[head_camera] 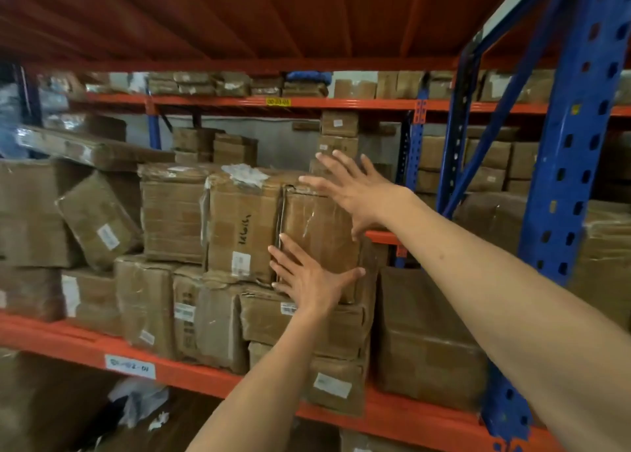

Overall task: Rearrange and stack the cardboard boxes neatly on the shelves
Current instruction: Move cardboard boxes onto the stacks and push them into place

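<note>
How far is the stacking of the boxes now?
Done: the boxes with the handwritten box stand upright in a row. In hand: left hand and right hand lie flat on the taped box. Left: the tilted box and the slanted long box.

Open air above the top row of cardboard boxes [239, 226], up to the orange deck [239, 17] overhead. No gap between boxes along the orange shelf beam [191, 373], faces packed tight. Blue upright [573, 164] and its diagonal brace [491, 144] barring passage at right.
</note>
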The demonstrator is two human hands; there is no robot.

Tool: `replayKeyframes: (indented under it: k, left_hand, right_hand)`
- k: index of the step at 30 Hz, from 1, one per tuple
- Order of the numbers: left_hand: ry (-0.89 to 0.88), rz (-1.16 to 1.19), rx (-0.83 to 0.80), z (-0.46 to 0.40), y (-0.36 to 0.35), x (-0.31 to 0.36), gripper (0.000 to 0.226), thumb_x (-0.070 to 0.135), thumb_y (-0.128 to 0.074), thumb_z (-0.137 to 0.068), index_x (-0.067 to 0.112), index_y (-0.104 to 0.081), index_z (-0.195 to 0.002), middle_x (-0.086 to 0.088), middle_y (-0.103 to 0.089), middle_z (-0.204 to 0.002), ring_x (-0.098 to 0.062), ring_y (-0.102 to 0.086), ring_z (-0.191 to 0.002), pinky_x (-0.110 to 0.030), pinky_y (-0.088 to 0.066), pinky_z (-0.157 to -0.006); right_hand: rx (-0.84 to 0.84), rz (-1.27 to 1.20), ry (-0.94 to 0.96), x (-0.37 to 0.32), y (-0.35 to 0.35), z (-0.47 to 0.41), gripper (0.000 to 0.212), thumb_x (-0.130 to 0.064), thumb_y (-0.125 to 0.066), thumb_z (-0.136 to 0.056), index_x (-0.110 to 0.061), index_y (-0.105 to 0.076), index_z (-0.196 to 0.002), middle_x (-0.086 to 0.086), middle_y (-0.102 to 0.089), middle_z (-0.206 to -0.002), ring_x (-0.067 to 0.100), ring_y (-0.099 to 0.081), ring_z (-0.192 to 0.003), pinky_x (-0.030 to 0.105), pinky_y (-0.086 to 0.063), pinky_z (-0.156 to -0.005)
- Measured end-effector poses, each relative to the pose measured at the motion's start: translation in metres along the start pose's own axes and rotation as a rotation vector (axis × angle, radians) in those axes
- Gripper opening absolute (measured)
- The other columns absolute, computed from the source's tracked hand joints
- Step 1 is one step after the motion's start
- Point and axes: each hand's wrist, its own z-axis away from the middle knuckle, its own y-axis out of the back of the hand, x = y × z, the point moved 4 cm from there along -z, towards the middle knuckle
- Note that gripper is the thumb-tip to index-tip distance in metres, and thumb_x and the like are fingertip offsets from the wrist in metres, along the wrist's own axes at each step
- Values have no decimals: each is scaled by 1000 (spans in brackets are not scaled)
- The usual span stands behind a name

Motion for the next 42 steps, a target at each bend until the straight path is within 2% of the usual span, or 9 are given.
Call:
replayKeyframes:
  k: [5, 10, 17, 24, 27, 31, 34, 39, 42]
  left_hand:
    - [-44, -84, 9, -3, -6, -10, 174, 75, -85, -39, 21, 45, -141, -18, 27, -158, -46, 11, -146, -71, -2, -112]
    - [-121, -110, 91, -3, -9, -14, 168, 76, -81, -41, 20, 36, -148, -23, 3, -158, -48, -10, -142, -66, -18, -112]
    - [-315, 102, 144, 1, 0, -44, 147, 80, -76, -55, 17, 13, -155, -14, -5, -161, -27, -6, -148, -50, -12, -121]
    - [-103, 283, 145, 7, -3, -44, 132, 67, -83, -60, 16, -6, -155, -7, -13, -154, -30, -14, -144, -56, -28, -114]
    - [-10, 393, 57, 5, -7, -45, 130, 66, -85, -56, 24, -10, -153, -4, -19, -150, -32, -29, -139, -54, -38, -106]
    - [22, 647, -292, -17, -17, -33, 145, 47, -96, -53, 33, 6, -155, 2, -39, -147, -20, -41, -135, -40, -34, -112]
    - [34, 849, -536, -38, -23, -15, 119, 19, -98, -56, 29, -26, -151, 3, -58, -136, -21, -55, -127, -50, -48, -103]
    - [-128, 737, -490, -41, -36, 11, 85, 20, -98, -54, 37, -50, -122, 12, -67, -117, -3, -64, -106, -29, -53, -87]
    - [-167, 690, -537, -35, -53, 27, 76, 23, -97, -57, 40, -53, -117, 16, -71, -110, 0, -66, -102, -27, -54, -85]
  right_hand:
    - [-218, -8, -6, -19, 0, -37, 157, -18, -97, -54, -52, 23, -149, -1, 42, -156, 36, 24, -148, 74, -14, -112]
    - [-295, -425, -211, -9, -18, -53, 165, -49, -99, -44, -54, 36, -140, 2, 29, -163, 42, 2, -151, 68, -22, -115]
    - [-269, -523, -368, 8, -25, -53, 147, -70, -91, -33, -55, -6, -152, 3, -28, -162, 36, -32, -144, 60, -36, -109]
    - [-158, -669, -415, 35, -39, -21, 137, -79, -84, -33, -61, -13, -149, -3, -44, -152, 28, -42, -137, 56, -38, -108]
    - [-101, -804, -472, 53, -50, 0, 135, -80, -85, -33, -59, -20, -148, -12, -54, -136, 20, -50, -125, 42, -45, -100]
    - [37, -967, -563, 71, -69, 34, 125, -80, -86, -34, -59, -29, -143, -27, -53, -111, 10, -52, -110, 27, -39, -80]
    - [147, -1073, -644, 82, -89, 62, 126, -79, -87, -35, -55, -32, -146, -24, -55, -119, 7, -50, -110, 26, -39, -84]
    - [269, -1200, -787, 94, -131, 120, 118, -72, -90, -45, -46, -38, -148, -19, -58, -127, 6, -55, -112, 27, -43, -88]
    - [355, -1284, -895, 98, -152, 157, 112, -65, -93, -48, -43, -43, -146, -30, -62, -111, -16, -56, -94, 14, -42, -77]
